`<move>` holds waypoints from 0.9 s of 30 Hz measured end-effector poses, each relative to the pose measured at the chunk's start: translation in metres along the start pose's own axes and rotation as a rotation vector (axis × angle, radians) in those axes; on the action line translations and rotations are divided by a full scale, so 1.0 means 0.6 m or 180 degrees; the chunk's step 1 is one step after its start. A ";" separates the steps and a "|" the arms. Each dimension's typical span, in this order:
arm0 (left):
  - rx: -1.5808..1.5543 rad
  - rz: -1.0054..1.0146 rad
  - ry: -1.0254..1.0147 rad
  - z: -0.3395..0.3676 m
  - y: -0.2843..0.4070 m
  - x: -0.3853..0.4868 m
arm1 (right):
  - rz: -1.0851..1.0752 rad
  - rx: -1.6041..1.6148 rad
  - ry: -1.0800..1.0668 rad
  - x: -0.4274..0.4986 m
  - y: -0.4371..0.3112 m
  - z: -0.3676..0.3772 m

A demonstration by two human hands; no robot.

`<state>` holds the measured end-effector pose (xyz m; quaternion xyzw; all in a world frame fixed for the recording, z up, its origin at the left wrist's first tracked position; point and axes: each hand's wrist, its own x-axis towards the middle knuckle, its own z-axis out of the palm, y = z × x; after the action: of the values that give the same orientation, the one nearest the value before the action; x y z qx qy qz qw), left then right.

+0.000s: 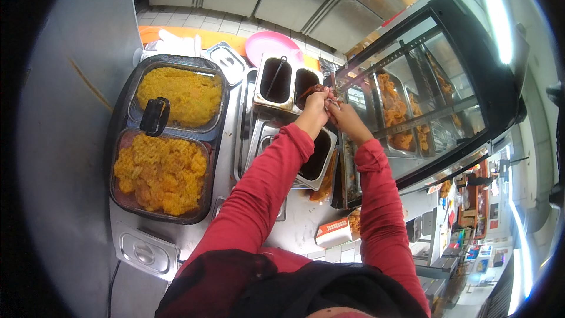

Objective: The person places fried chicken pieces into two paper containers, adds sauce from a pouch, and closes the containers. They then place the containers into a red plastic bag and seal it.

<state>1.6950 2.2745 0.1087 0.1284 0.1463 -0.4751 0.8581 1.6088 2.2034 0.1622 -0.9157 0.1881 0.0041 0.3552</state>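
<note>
My left hand (314, 107) and my right hand (343, 116) meet over the sauce containers. Between their fingers is what looks like a small plastic bag of dark red-brown sauce (317, 89), partly covered by my fingers. Just beneath is a steel container of dark sauce (303, 80). To its left stands another steel sauce container (273, 80) with a ladle (276, 76) in it. A third steel container (324, 153), also holding dark liquid, sits below my wrists, partly hidden by my left sleeve.
A black tray with a mesh cover (161, 172) over battered food stands left. A glass display case (423, 101) of fried chicken rises right. Nearby are a pink plate (270, 44), steel lids (226, 59), an orange-brown sauce bag (325, 183) and a food box (334, 232).
</note>
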 end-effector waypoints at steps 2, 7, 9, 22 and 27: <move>0.0242 0.0022 0.0189 0.000 -0.005 0.006 | 0.0638 0.0543 0.0047 -0.004 -0.001 0.003; -0.0040 0.0253 0.0330 0.000 -0.012 0.019 | 0.0593 0.0225 0.0085 -0.006 -0.006 0.004; -0.0065 0.0226 0.0321 0.000 -0.012 0.021 | 0.0639 0.0266 0.0094 -0.006 -0.007 0.007; 0.0457 -0.0105 -0.1758 0.011 0.028 -0.014 | 0.0932 0.3155 -0.0323 -0.027 -0.036 -0.010; 0.0281 -0.0049 -0.1385 -0.010 0.019 -0.001 | 0.0974 0.2965 -0.0284 -0.026 -0.033 0.010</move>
<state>1.7034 2.2828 0.1043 0.0592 -0.0622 -0.5041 0.8593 1.6021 2.2257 0.1727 -0.6203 0.2869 0.0109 0.7299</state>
